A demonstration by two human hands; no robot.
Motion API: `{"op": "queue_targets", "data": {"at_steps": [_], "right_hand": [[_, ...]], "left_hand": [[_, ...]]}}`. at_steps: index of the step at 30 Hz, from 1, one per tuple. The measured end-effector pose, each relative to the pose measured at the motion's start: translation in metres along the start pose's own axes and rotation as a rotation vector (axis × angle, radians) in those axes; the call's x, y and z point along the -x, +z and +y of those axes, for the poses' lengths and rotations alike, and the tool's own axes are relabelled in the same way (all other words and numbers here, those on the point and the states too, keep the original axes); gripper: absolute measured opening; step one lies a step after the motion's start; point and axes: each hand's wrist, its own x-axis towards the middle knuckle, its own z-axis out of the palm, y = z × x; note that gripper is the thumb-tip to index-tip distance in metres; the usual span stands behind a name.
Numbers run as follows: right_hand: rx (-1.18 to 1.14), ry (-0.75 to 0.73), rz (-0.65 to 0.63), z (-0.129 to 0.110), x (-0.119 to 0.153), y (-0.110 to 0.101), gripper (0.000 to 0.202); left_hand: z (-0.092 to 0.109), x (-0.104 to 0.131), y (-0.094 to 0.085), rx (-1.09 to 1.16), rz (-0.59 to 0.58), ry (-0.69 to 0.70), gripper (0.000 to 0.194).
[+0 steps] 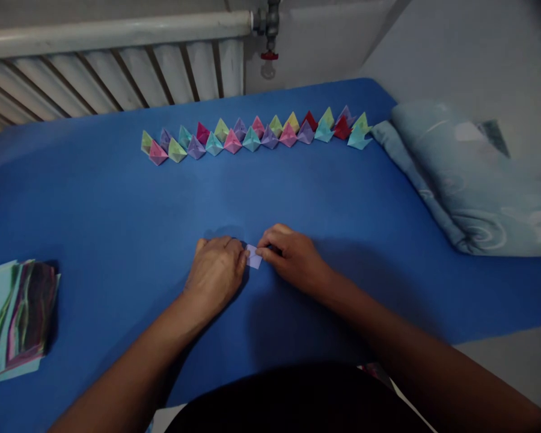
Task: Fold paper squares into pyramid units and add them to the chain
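A small folded piece of lilac paper (254, 258) lies low over the blue surface between my two hands. My left hand (219, 264) is closed at its left edge, thumb and fingers pressing on it. From the other side, my right hand (293, 255) pinches the paper's upper right edge between thumb and index finger. Part of the paper is hidden under the fingertips. Farther back stand folded paper boats (251, 140) in two long rows, in pink, green, teal, purple, yellow and red.
A stack of coloured paper sheets (27, 313) lies at the left on the blue table covering (117, 204). A folded grey-blue blanket (473, 180) rests at the right. Behind the table are a white radiator (117, 27) and a valve with a red handle (269, 56).
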Motion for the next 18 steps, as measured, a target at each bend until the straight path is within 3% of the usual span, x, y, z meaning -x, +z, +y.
{"op": "queue_targets", "data": {"at_steps": [9,14,18], "right_hand": [[0.025,0.069,0.005,-0.002,-0.004,0.002,0.012],[0.085,0.03,0.032,0.0,-0.007,0.003,0.014],[0.112,0.021,-0.029,0.0,-0.011,0.0,0.011]], "left_hand": [[0.002,0.002,0.003,-0.017,0.073,-0.008,0.027],[0.004,0.004,0.004,-0.047,0.044,-0.055,0.025],[0.005,0.008,0.006,-0.057,0.076,-0.092,0.024]]}}
